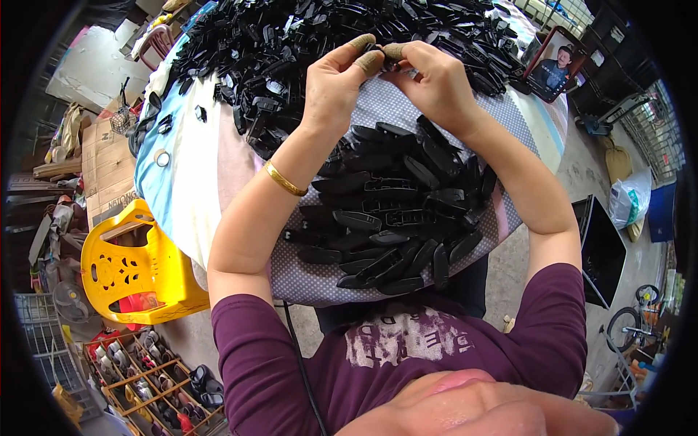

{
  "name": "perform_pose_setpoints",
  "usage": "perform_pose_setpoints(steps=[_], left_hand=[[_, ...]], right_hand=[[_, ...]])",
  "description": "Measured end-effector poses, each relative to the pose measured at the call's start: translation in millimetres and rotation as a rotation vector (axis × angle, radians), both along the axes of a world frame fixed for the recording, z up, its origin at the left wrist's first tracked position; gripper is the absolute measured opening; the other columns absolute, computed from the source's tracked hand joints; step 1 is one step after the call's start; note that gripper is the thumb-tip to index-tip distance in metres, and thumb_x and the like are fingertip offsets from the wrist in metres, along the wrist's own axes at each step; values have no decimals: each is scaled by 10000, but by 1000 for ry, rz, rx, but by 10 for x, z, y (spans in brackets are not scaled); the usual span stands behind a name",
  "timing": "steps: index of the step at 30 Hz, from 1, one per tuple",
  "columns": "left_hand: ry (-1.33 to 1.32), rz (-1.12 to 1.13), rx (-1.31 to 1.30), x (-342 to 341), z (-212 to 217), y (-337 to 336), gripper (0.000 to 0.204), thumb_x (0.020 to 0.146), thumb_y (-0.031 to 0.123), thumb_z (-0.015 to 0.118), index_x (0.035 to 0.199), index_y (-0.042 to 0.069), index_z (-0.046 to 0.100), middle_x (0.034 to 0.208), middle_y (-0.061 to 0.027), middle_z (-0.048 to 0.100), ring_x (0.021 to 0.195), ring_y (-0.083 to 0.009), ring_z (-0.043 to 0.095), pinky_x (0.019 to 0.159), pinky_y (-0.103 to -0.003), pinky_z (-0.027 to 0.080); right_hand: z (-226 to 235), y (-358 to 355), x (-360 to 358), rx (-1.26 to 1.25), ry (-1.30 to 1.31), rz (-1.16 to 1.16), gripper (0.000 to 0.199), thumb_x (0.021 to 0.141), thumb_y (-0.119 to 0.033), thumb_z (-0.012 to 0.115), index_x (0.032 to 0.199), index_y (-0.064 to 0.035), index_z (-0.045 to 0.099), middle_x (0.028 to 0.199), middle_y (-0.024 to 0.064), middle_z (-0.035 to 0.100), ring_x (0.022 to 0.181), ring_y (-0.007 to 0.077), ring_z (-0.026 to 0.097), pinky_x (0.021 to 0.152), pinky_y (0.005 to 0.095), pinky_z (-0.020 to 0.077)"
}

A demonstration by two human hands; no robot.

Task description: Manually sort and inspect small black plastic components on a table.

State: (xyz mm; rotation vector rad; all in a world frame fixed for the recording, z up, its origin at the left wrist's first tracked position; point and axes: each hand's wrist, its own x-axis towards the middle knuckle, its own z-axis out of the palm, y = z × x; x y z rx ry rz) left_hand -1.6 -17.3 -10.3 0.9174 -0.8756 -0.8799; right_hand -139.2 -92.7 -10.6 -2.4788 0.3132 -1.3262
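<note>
Both my hands meet over the table, in front of a big heap of small black plastic parts [269, 43]. My left hand [340, 76] pinches a small black plastic part [372, 49] between thumb and forefinger, both wearing tan finger covers. Close against it, my right hand [429, 69] grips the same part, its finger covered too. The fingers hide most of the part, so its exact kind cannot be told. Between my forearms lies a nearer pile of long, curved black pieces [396, 211], on a dotted grey cloth [305, 283].
A phone [556, 64] showing a person stands at the table's right edge. A roll of tape [162, 158] lies on the left side. Around the table are a yellow plastic chair [138, 269], a shoe rack [145, 378], a black open box [600, 251] and a small bicycle [636, 320].
</note>
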Motion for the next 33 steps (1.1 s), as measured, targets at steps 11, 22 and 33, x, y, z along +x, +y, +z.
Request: perform_pose_setpoints(steps=[11,22,33], left_hand=[[-219,-95,-101,43,130,59,216,813,36,586,1024,-2,615,916,-71,634,809,-108,581,749,-205,468],[-1097,-576,153,-185,498,234,357,743,212,682,1037,22,615,785,-121,659,740,-123,618,663,-258,487],[-1702,-91,-242,-663,-130,-782,262,687,107,655,944,63,628,950,-80,594,913,-238,539,831,-317,448]], right_hand=[[-79,-30,32,683,31,320,292,778,-201,660,980,8,627,719,51,630,641,92,568,616,210,473],[-83,-1338,-571,126,484,-338,244,787,-250,593,850,-21,651,802,90,637,717,182,605,636,287,467],[-248,-1211,-440,-37,653,-604,200,663,-224,632,803,-82,647,892,67,619,881,253,573,768,371,466]])
